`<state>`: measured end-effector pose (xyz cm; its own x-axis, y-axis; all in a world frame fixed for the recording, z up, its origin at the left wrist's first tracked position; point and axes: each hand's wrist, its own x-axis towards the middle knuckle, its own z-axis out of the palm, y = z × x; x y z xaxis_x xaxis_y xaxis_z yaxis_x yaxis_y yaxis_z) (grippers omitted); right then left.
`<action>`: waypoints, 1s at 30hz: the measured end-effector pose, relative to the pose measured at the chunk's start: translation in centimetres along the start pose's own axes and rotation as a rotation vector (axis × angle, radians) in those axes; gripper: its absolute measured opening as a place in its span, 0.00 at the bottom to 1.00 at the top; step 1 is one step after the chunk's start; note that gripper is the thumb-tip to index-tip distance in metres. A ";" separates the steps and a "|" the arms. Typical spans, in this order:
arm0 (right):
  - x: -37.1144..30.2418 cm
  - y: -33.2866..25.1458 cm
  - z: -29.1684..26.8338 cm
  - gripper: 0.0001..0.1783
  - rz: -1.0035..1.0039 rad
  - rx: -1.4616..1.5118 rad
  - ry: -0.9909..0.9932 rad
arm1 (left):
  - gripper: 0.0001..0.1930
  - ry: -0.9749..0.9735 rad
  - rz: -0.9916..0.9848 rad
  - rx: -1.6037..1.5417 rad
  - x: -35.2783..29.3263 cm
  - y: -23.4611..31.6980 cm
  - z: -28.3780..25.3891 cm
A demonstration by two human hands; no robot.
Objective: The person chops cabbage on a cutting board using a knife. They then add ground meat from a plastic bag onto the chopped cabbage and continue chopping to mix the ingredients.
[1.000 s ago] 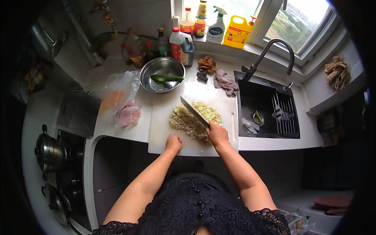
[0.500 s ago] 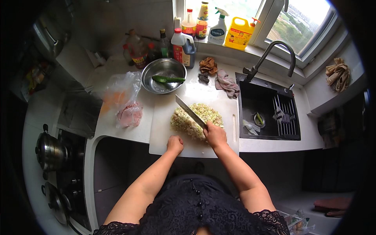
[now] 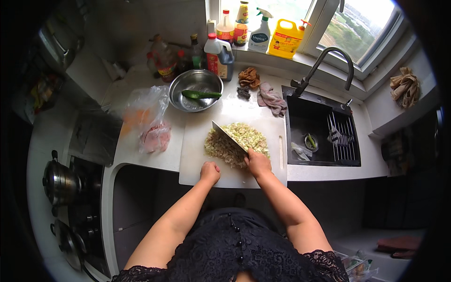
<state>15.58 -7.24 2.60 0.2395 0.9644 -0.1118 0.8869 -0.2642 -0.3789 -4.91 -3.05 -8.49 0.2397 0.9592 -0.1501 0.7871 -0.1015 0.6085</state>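
My right hand (image 3: pixel 258 163) is wrapped round the handle of a cleaver (image 3: pixel 229 136). Its broad blade slants toward the far left and stands down in a heap of finely chopped pale green and whitish food (image 3: pixel 246 135); whether the edge meets the board is hidden. Under the heap lies a white cutting board (image 3: pixel 193 148). My left hand (image 3: pixel 210 173) rests as a loose fist at the board's near edge, apart from the heap, with nothing visible in it.
Beyond the board stands a steel bowl (image 3: pixel 196 77) with a green vegetable (image 3: pixel 201 95). Left lies a plastic bag (image 3: pixel 146 105) beside pink meat (image 3: pixel 156 137). A rag (image 3: pixel 271 99) sits near the black sink (image 3: pixel 305 117). Bottles line the back; pots (image 3: pixel 63 181) are far left.
The cleaver's blade has come down from above the chopped heap into it, its far tip dropping nearer to me. My left hand has stayed nearly in place.
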 end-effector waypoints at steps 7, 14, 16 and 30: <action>0.0 -0.2 -1.8 0.12 0.037 0.040 0.005 | 0.02 -0.091 -0.078 -0.014 -0.3 1.0 -1.0; 0.2 -0.3 -2.5 0.12 0.033 0.075 0.033 | 0.02 -0.086 -0.054 -0.008 -0.1 0.9 -1.0; 0.1 -0.6 -2.5 0.12 0.029 0.089 0.036 | 0.02 -0.089 -0.070 -0.009 -0.4 1.3 -1.5; -2.4 -4.1 -0.9 0.11 -0.088 0.143 0.093 | 0.03 -0.024 -0.044 0.007 -0.5 0.9 -0.9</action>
<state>11.75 -8.49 5.26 0.2053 0.9786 0.0104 0.8422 -0.1712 -0.5112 -4.79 -3.39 -7.14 0.2182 0.9561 -0.1955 0.8010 -0.0611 0.5955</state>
